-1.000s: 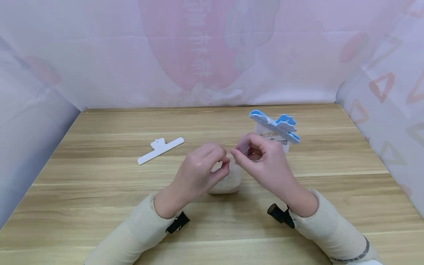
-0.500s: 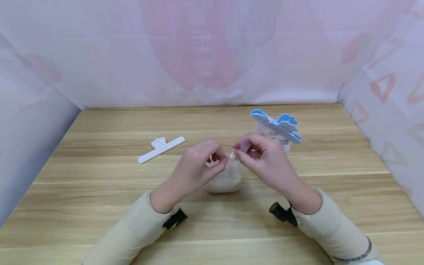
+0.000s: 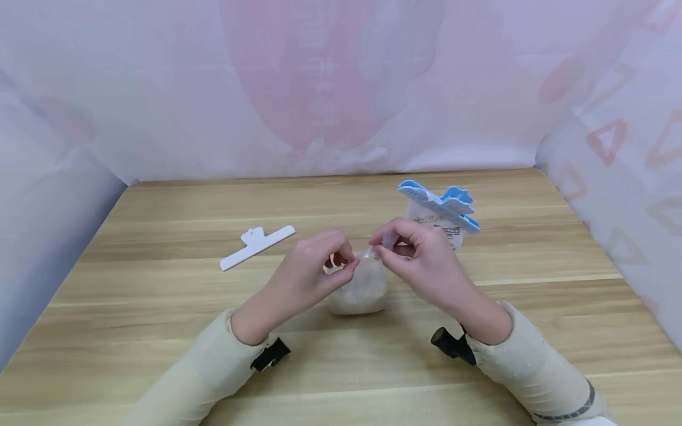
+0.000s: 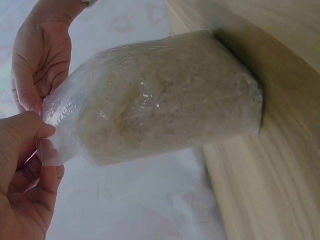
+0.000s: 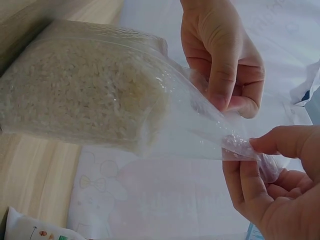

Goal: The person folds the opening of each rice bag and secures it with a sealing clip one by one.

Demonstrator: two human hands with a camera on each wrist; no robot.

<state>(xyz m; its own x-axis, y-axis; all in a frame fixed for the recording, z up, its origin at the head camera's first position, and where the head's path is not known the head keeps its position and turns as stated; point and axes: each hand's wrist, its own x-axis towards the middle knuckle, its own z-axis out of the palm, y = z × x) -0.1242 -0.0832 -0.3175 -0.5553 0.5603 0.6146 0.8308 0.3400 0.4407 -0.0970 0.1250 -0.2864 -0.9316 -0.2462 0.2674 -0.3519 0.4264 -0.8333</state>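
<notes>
A clear plastic bag of rice [image 3: 361,291] stands upright on the wooden table between both hands. White grains fill its lower part, as the right wrist view shows, and the top film is loose. My left hand [image 3: 314,266] pinches one side of the bag's top edge between thumb and fingers. On the other side, my right hand [image 3: 421,254] pinches the gathered film [image 5: 240,145], a crumpled bit of which sticks out past its fingers. In the left wrist view, the bag of rice [image 4: 160,100] has its base on the table and both hands at its top.
A white clip [image 3: 257,245] lies on the table to the left. Behind my right hand stands a white printed packet [image 3: 453,235] with a blue clip [image 3: 442,204] across its top. Printed cloth walls [image 3: 330,89] enclose the table [image 3: 176,331] at the back and sides.
My left hand has moved slightly left and down, apart from the right hand, so more of the bag's top shows between them. The right hand keeps its hold on the film.
</notes>
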